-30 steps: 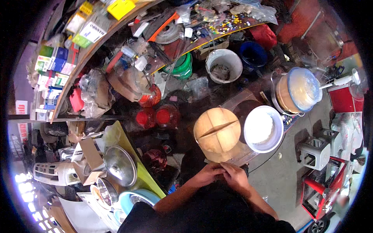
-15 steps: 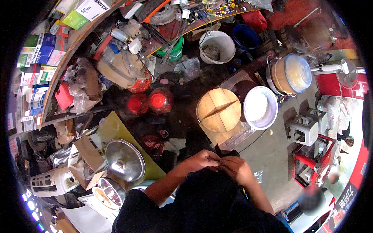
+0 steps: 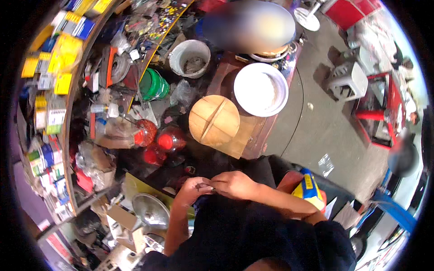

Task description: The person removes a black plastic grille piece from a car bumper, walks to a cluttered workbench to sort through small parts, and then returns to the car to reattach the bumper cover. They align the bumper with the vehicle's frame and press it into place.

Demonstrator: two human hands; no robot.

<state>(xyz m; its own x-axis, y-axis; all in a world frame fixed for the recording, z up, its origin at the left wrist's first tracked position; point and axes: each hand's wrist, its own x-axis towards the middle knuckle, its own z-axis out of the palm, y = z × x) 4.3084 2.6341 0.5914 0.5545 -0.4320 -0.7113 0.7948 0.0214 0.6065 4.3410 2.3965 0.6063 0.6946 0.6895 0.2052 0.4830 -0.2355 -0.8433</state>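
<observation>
My left hand (image 3: 192, 190) and my right hand (image 3: 235, 184) meet in front of my dark shirt, with the fingers of both closed in a pinch. A small dark thing shows between the fingertips, too little of it to name. Beyond my hands a round wooden lid (image 3: 220, 131) lies on a low wooden table (image 3: 246, 142). Behind it to the right stands a white basin (image 3: 238, 101) holding something white. Two jars with red lids (image 3: 166, 142) stand to the left of the wooden lid.
A white bucket (image 3: 174, 61) and a green bucket (image 3: 153, 86) stand at the back. Boxed goods fill a shelf (image 3: 74, 117) on the left. Near left lies a metal pot lid (image 3: 151, 210). A grey stool (image 3: 350, 81) and a red metal frame (image 3: 379, 115) stand on the right.
The view has swung to the right and tilted, so the table, basin and buckets sit farther left. My hands stay together, fingers pinched; a blue and yellow package now shows beside my right forearm.
</observation>
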